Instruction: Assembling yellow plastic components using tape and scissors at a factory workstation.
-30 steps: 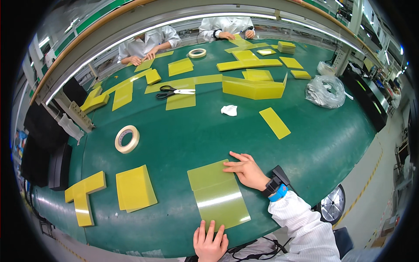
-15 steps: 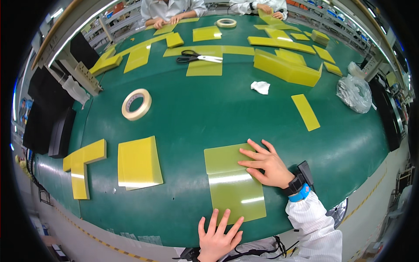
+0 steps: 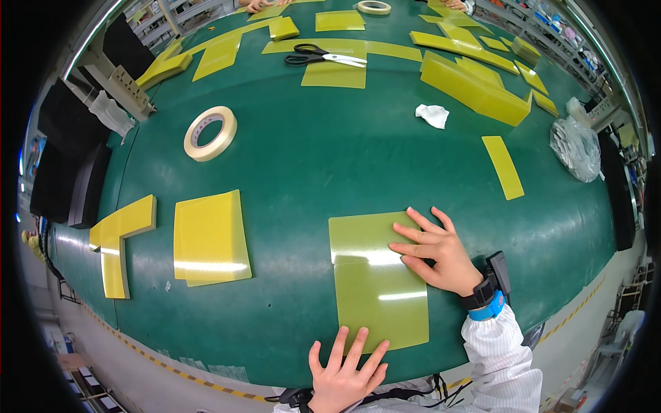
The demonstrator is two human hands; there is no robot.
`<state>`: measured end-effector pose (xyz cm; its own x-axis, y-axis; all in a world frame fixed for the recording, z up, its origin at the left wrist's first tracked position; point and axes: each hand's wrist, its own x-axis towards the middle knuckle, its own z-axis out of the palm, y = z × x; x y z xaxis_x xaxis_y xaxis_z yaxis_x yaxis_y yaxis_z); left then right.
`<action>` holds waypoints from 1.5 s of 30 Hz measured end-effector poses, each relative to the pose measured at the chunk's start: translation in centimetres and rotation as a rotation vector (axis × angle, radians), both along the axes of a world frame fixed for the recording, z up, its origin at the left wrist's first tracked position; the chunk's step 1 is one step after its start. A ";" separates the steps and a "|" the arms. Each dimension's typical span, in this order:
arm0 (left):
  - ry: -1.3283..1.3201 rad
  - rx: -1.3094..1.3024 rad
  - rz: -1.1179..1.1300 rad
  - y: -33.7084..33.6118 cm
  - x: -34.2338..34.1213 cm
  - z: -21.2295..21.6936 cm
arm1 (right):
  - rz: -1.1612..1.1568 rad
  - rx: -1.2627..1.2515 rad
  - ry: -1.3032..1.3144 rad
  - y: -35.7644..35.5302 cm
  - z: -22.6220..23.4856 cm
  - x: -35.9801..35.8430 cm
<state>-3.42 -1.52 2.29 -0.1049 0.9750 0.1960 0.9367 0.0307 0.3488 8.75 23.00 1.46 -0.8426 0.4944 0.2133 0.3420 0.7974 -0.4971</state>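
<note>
Two thin translucent yellow-green sheets lie in front of me: a smaller sheet (image 3: 361,237) above a larger sheet (image 3: 382,310), meeting or slightly overlapping along a seam. My right hand (image 3: 441,256) rests flat on the right side near that seam, fingers spread and pointing left. At the lower edge of the larger sheet, the fingertips of my left hand (image 3: 346,372) press down, fingers apart. Neither hand grips anything. Left of the sheets sits a stack of yellow sheets (image 3: 210,237), and beyond it narrow yellow strips (image 3: 127,227) form a T-like shape.
A roll of tape (image 3: 191,142) stands beyond the stack. Farther off lie black-handled scissors (image 3: 323,56), a crumpled white scrap (image 3: 432,115) and a long folded yellow piece (image 3: 475,89). One yellow strip (image 3: 503,167) and a clear plastic bag (image 3: 575,146) are at right. Co-workers' hands show at the far edge.
The head view has tilted and shifted, so the far side of the table sits higher in the picture. Both hands keep nearly the same places on the sheets.
</note>
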 end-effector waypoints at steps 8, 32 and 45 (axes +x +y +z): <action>0.001 0.006 0.009 0.0 0.1 -0.2 | -0.006 -0.006 -0.002 0.0 -0.1 0.0; 0.020 -0.007 -0.002 0.1 0.0 -0.1 | -0.080 -0.110 0.069 0.4 -0.6 0.3; 0.030 0.004 -0.003 0.2 0.0 0.0 | -0.084 -0.097 0.059 0.5 -0.6 0.3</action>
